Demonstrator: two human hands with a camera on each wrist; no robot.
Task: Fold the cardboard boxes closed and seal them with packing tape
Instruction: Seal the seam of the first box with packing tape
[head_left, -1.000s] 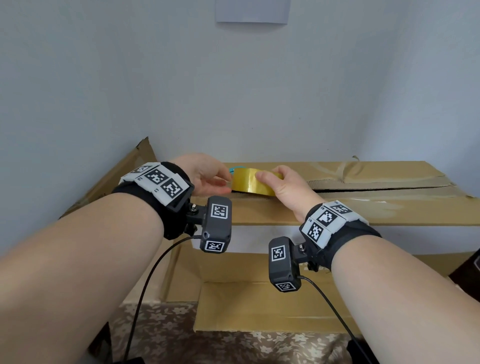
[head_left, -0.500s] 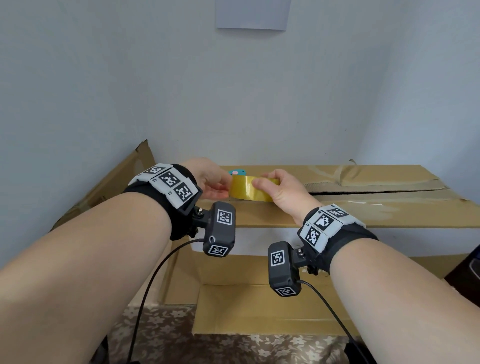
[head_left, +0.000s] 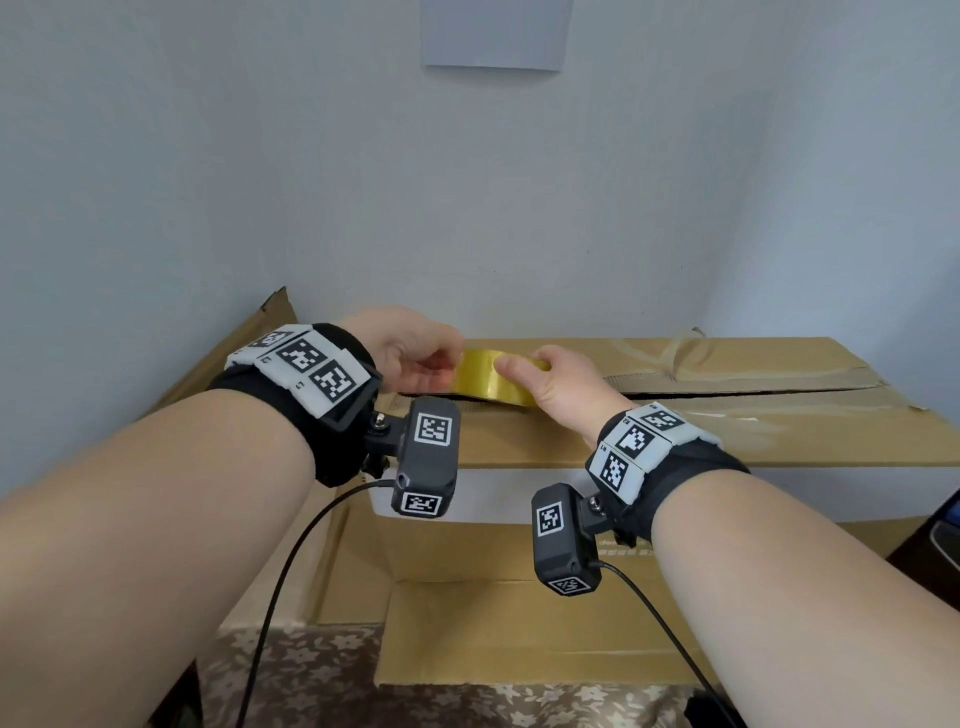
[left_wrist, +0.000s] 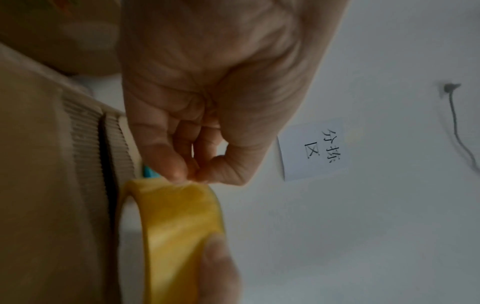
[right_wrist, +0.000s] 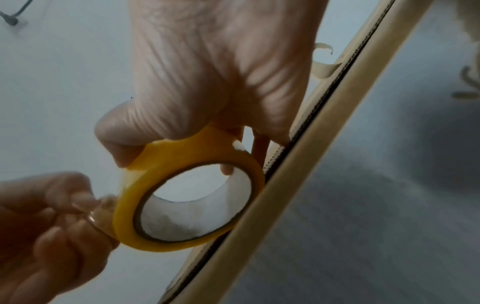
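The large brown cardboard box (head_left: 649, 415) lies folded closed, its seam not yet taped. The yellow roll of packing tape (head_left: 485, 376) has come slightly lower onto this seam. The right hand (head_left: 556, 387) grips the roll; the left hand (head_left: 410, 348) now pinches its loose end, so sealing can probably start.

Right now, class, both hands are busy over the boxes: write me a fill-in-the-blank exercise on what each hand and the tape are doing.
1. The right hand holds a roll of tape whose colour is ____.
2. The left hand pinches the tape's loose ____.
3. The roll is held just above a closed cardboard ____.
4. On the wall hangs a white sheet of ____.

Missing words: yellow; end; box; paper
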